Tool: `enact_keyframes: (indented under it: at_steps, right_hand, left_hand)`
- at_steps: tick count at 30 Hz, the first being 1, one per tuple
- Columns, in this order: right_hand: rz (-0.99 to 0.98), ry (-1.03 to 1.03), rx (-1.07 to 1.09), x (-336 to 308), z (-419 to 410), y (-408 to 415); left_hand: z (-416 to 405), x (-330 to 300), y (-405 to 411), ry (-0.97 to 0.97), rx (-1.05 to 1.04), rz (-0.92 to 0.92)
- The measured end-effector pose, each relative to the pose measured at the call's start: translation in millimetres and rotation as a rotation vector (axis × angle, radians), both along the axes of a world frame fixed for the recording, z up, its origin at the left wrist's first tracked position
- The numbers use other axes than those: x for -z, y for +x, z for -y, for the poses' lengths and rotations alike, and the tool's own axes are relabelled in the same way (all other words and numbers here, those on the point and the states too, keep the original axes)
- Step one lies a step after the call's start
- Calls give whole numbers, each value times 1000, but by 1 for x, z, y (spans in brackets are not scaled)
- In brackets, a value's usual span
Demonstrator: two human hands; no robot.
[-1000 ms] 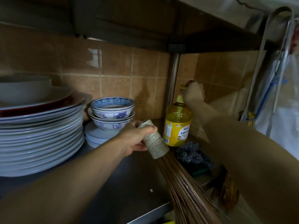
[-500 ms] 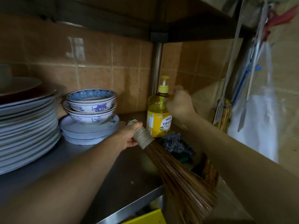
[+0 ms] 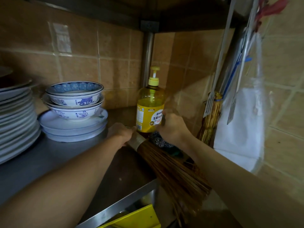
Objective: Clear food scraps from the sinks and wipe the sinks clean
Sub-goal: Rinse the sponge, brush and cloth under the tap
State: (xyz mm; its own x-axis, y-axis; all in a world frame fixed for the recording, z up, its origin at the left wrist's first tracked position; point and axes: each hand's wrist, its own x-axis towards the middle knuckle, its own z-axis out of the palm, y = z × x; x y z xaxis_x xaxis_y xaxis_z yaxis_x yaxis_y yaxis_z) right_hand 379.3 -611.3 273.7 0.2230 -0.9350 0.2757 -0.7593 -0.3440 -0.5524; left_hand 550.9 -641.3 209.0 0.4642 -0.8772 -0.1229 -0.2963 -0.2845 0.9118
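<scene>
— Tiled walls meet in a dim corner above a steel shelf (image 3: 54, 155). What's the left hand (image 3: 120, 133) doing?

— Its fingers are curled round the bound handle of a bamboo brush (image 3: 172, 171), whose bristles slant down over the shelf edge, toward the right forearm.

— And the right hand (image 3: 171, 127)?

— It grips the lower side of a yellow soap bottle (image 3: 150, 106), which stands upright just beyond both hands, in the corner by the shelf post.

— Anything between them?

— A steel scourer (image 3: 158, 140) lies under the right hand, touching the brush.

— Further out?

— Left of the left hand, blue-patterned bowls (image 3: 74, 100) sit on small plates, beside a tall plate stack (image 3: 15, 122). Right of the right hand hang metal spatulas (image 3: 209, 102) and a plastic bag (image 3: 241, 125).
</scene>
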Motion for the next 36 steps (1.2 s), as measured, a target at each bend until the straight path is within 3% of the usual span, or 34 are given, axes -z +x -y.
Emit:
enact_keyframes:
  at_steps: [9,16,24,36]
  right_hand:
    - [-1,-6,44,11,-6,-10]
    - [6,6,95,7,-31,-12]
    - [-85,21,207,-6,-92,-31]
    - [-13,81,450,14,-224,-124]
  left_hand:
    - [-5,8,3,97,25,419]
    - [-33,-1,13,2,119,518]
    - [-99,-31,-3,-105,306,525]
    - [-204,-44,-130,-240,698,408]
